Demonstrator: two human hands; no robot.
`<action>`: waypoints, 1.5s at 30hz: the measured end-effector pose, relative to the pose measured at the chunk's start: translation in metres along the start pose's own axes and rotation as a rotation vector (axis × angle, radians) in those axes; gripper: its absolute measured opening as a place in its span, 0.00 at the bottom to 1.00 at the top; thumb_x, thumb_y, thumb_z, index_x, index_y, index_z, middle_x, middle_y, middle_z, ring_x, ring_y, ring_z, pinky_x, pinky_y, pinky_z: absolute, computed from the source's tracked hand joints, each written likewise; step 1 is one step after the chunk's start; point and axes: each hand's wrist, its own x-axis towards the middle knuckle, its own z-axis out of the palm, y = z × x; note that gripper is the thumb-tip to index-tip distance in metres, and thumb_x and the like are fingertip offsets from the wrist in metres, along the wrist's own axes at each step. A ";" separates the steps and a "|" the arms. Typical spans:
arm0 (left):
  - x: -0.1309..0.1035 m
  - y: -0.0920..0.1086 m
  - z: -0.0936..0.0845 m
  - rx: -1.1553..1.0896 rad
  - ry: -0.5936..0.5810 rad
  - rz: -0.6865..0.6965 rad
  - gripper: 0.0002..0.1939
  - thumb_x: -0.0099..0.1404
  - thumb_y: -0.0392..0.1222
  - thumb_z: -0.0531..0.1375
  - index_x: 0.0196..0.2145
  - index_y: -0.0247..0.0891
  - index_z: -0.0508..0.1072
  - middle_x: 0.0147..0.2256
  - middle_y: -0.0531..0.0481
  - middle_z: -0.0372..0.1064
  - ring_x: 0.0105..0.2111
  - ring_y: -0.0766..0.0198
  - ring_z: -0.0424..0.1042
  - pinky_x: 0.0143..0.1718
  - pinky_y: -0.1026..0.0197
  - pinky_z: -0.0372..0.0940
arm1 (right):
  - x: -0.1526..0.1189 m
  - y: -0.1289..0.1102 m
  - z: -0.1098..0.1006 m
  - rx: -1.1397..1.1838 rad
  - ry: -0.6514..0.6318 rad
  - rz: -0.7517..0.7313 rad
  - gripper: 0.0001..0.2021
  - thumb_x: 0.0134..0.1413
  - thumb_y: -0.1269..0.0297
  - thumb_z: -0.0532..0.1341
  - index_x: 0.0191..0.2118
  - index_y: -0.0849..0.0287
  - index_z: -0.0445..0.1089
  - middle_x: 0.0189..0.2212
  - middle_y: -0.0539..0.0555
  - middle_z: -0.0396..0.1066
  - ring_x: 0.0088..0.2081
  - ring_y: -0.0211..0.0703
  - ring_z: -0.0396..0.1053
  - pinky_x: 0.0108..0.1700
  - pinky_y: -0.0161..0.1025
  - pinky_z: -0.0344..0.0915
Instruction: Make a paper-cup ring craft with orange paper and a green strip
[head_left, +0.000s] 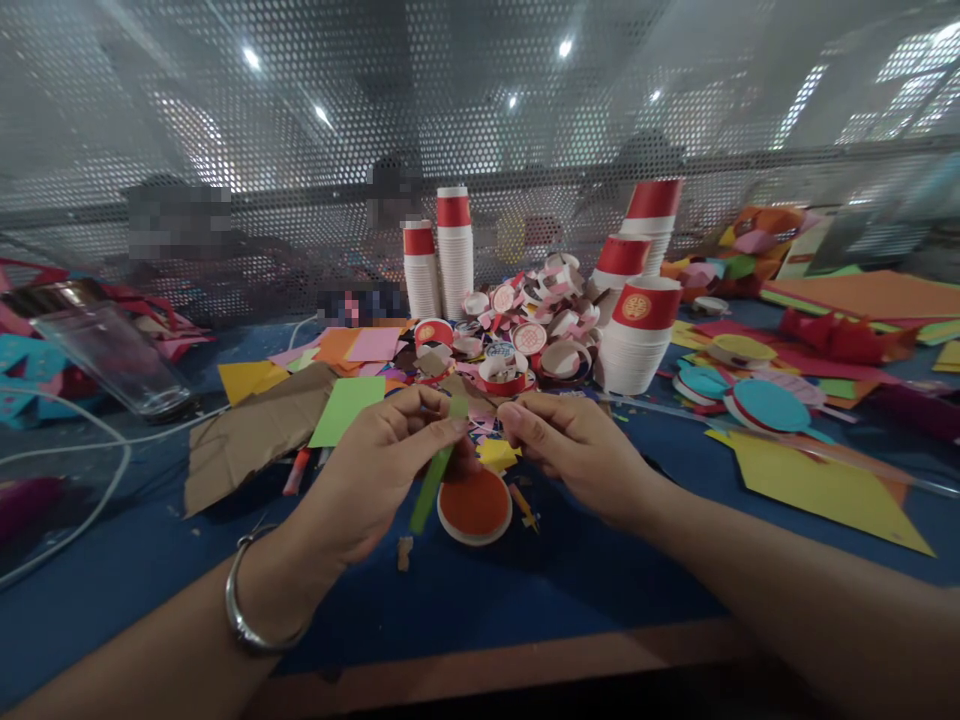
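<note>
My left hand [382, 450] pinches a narrow green paper strip [432, 492] between thumb and fingers, its lower end hanging down over the blue tabletop. Facing it, my right hand [581, 445] is closed, thumb against the forefinger; whatever lies between those fingertips is too small to make out. Below both hands a round orange-topped disc with a white rim [475, 508] lies flat on the table. Beside the disc are a small orange scrap [524, 508] and a brown scrap [405, 553]. A yellow paper piece [498, 455] sits just behind it.
Stacks of red-and-white paper cups [641, 340] stand behind a heap of cut cup pieces [555, 300]. Cardboard [251, 435] and green paper [349, 408] lie left, near a tilted-looking glass bottle [112, 355]. Yellow paper [817, 490] and blue-topped discs [776, 403] lie right. Perforated metal mesh [480, 120] rises behind.
</note>
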 end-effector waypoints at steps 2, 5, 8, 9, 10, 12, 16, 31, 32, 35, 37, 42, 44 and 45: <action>0.001 0.001 -0.002 0.071 0.015 0.010 0.09 0.60 0.42 0.70 0.33 0.36 0.75 0.25 0.53 0.75 0.25 0.67 0.75 0.31 0.66 0.73 | 0.000 -0.001 0.000 0.004 -0.018 -0.001 0.25 0.69 0.41 0.57 0.27 0.56 0.62 0.20 0.42 0.51 0.21 0.32 0.47 0.24 0.36 0.44; 0.002 0.002 -0.005 0.185 0.019 0.032 0.10 0.60 0.45 0.70 0.33 0.35 0.78 0.26 0.52 0.74 0.25 0.67 0.74 0.29 0.67 0.71 | -0.001 -0.003 -0.001 0.006 -0.034 -0.003 0.25 0.68 0.41 0.58 0.28 0.57 0.63 0.20 0.42 0.51 0.21 0.32 0.48 0.24 0.36 0.45; 0.002 0.003 -0.007 0.306 0.010 0.075 0.12 0.61 0.48 0.70 0.33 0.35 0.79 0.26 0.52 0.73 0.25 0.68 0.72 0.28 0.67 0.68 | -0.002 -0.005 -0.002 -0.021 -0.034 -0.011 0.26 0.67 0.40 0.58 0.27 0.57 0.64 0.21 0.42 0.53 0.22 0.33 0.50 0.25 0.37 0.47; 0.002 0.003 -0.008 0.349 0.008 0.087 0.12 0.62 0.48 0.69 0.34 0.35 0.79 0.26 0.52 0.73 0.25 0.68 0.72 0.28 0.67 0.67 | -0.002 -0.005 -0.002 -0.036 -0.035 -0.013 0.26 0.67 0.40 0.58 0.27 0.57 0.64 0.21 0.43 0.53 0.23 0.33 0.51 0.26 0.37 0.47; 0.002 0.003 -0.009 0.385 0.007 0.098 0.12 0.63 0.49 0.68 0.35 0.36 0.79 0.26 0.52 0.74 0.25 0.68 0.72 0.28 0.67 0.67 | -0.002 -0.006 -0.002 -0.051 -0.034 -0.012 0.26 0.67 0.39 0.58 0.27 0.57 0.64 0.21 0.43 0.54 0.23 0.33 0.51 0.26 0.37 0.48; 0.002 0.003 -0.010 0.437 0.008 0.112 0.12 0.64 0.49 0.67 0.36 0.36 0.80 0.27 0.52 0.75 0.25 0.68 0.72 0.29 0.66 0.66 | -0.002 -0.007 -0.002 -0.070 -0.041 -0.007 0.26 0.67 0.39 0.58 0.27 0.56 0.63 0.21 0.43 0.53 0.23 0.33 0.51 0.26 0.37 0.48; 0.002 0.004 -0.011 0.487 0.003 0.144 0.10 0.64 0.47 0.67 0.36 0.37 0.81 0.25 0.53 0.74 0.23 0.69 0.70 0.27 0.66 0.63 | -0.001 -0.008 -0.002 -0.074 -0.070 -0.002 0.27 0.67 0.38 0.57 0.26 0.56 0.62 0.22 0.43 0.53 0.23 0.34 0.51 0.27 0.37 0.48; 0.005 0.005 -0.010 0.378 0.027 0.124 0.09 0.68 0.44 0.66 0.32 0.37 0.76 0.22 0.56 0.67 0.17 0.73 0.60 0.19 0.71 0.57 | -0.002 -0.002 -0.003 -0.054 -0.010 0.001 0.26 0.69 0.41 0.57 0.26 0.55 0.60 0.20 0.42 0.49 0.22 0.33 0.47 0.25 0.38 0.45; 0.006 0.005 -0.010 0.288 0.049 0.096 0.09 0.68 0.42 0.66 0.31 0.37 0.74 0.21 0.57 0.65 0.15 0.74 0.57 0.17 0.71 0.54 | -0.002 -0.001 -0.004 -0.046 0.014 0.007 0.26 0.69 0.40 0.57 0.26 0.55 0.60 0.20 0.41 0.47 0.22 0.33 0.46 0.25 0.38 0.44; 0.012 0.006 -0.013 0.032 0.110 0.004 0.11 0.69 0.39 0.64 0.28 0.36 0.72 0.18 0.59 0.56 0.13 0.76 0.50 0.13 0.73 0.47 | -0.002 -0.002 -0.009 -0.079 0.089 0.002 0.26 0.68 0.38 0.57 0.28 0.56 0.63 0.21 0.42 0.48 0.22 0.34 0.47 0.26 0.38 0.44; 0.017 0.006 -0.018 -0.059 0.141 -0.056 0.09 0.70 0.39 0.63 0.31 0.33 0.76 0.18 0.60 0.52 0.13 0.76 0.47 0.12 0.73 0.45 | -0.003 -0.004 -0.014 -0.164 0.129 -0.011 0.26 0.68 0.39 0.57 0.29 0.56 0.64 0.20 0.43 0.51 0.23 0.35 0.50 0.27 0.39 0.45; 0.025 0.007 -0.025 -0.145 0.160 -0.160 0.11 0.70 0.34 0.59 0.30 0.32 0.76 0.18 0.60 0.49 0.14 0.75 0.45 0.11 0.73 0.47 | -0.004 -0.013 -0.028 -0.453 0.083 0.037 0.25 0.67 0.39 0.57 0.30 0.57 0.69 0.21 0.46 0.59 0.24 0.37 0.54 0.27 0.39 0.47; 0.026 0.007 -0.026 -0.151 0.161 -0.168 0.13 0.70 0.32 0.58 0.25 0.34 0.72 0.18 0.60 0.49 0.14 0.75 0.46 0.11 0.73 0.48 | -0.008 -0.016 -0.031 -0.578 0.020 0.065 0.25 0.67 0.39 0.57 0.30 0.57 0.69 0.21 0.47 0.62 0.24 0.38 0.57 0.28 0.39 0.48; 0.026 0.007 -0.026 -0.153 0.168 -0.167 0.15 0.70 0.32 0.58 0.23 0.35 0.69 0.18 0.59 0.49 0.14 0.75 0.46 0.12 0.73 0.48 | -0.010 -0.018 -0.032 -0.647 -0.014 0.079 0.24 0.68 0.40 0.56 0.31 0.56 0.69 0.22 0.48 0.64 0.24 0.39 0.59 0.28 0.39 0.49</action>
